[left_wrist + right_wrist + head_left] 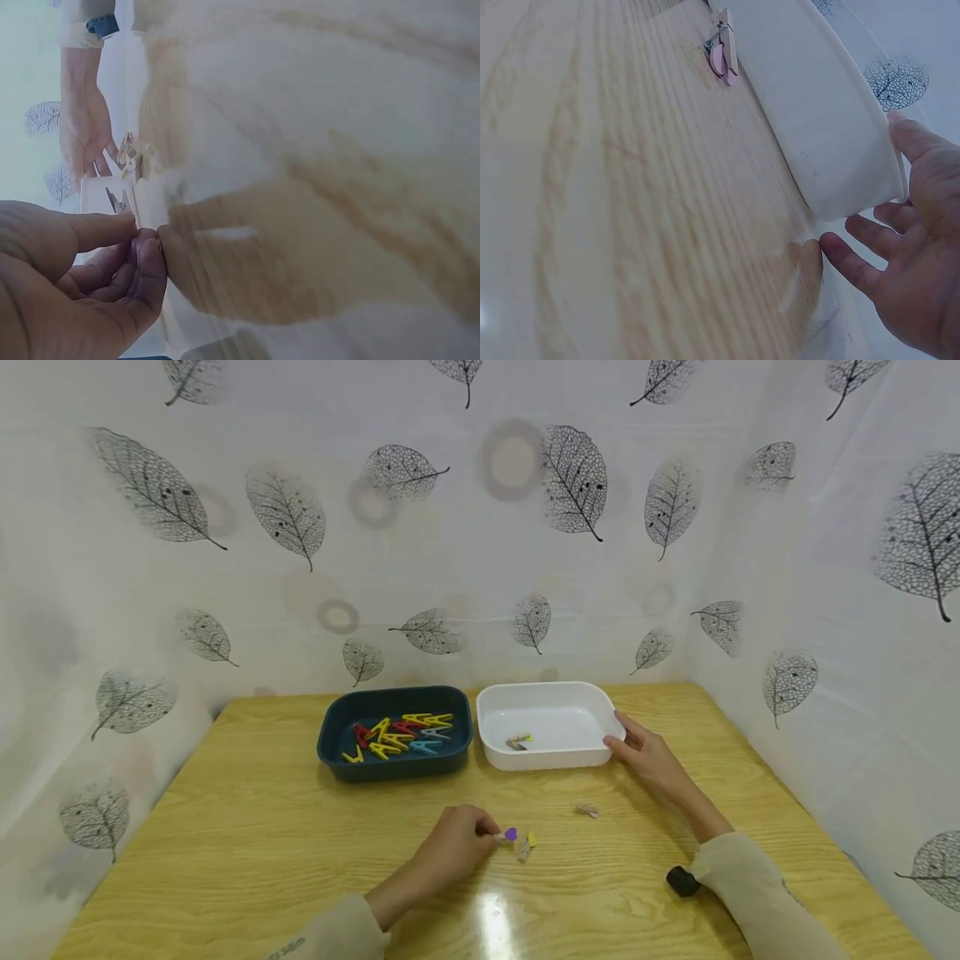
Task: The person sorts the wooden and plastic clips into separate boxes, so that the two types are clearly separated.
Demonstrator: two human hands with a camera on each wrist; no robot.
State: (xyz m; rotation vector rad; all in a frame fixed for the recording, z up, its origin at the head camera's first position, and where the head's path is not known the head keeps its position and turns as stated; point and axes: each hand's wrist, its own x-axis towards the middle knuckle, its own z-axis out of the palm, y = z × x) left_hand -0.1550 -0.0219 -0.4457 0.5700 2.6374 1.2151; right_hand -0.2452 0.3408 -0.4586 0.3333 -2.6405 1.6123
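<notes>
Between thumb and fingertips, my left hand [457,842] pinches a small wooden clothespin with a purple heart [511,834], low over the table. The pinching fingers fill the lower left of the left wrist view. Just right of it lies a wooden clothespin with a yellow heart [527,846]. My right hand [647,758] holds the right end of a white tray [555,760], the thumb at its rim. A few wooden clothespins [517,742] lie inside that tray. In front of it, a wooden clothespin with a pink heart [724,52] rests on the table.
Left of the white tray stands a dark blue tray [397,767] holding several yellow, red and blue plastic clothespins [390,739]. Both trays stand near the back of the wooden table [247,827]. A leaf-patterned curtain [465,560] encloses the back and sides.
</notes>
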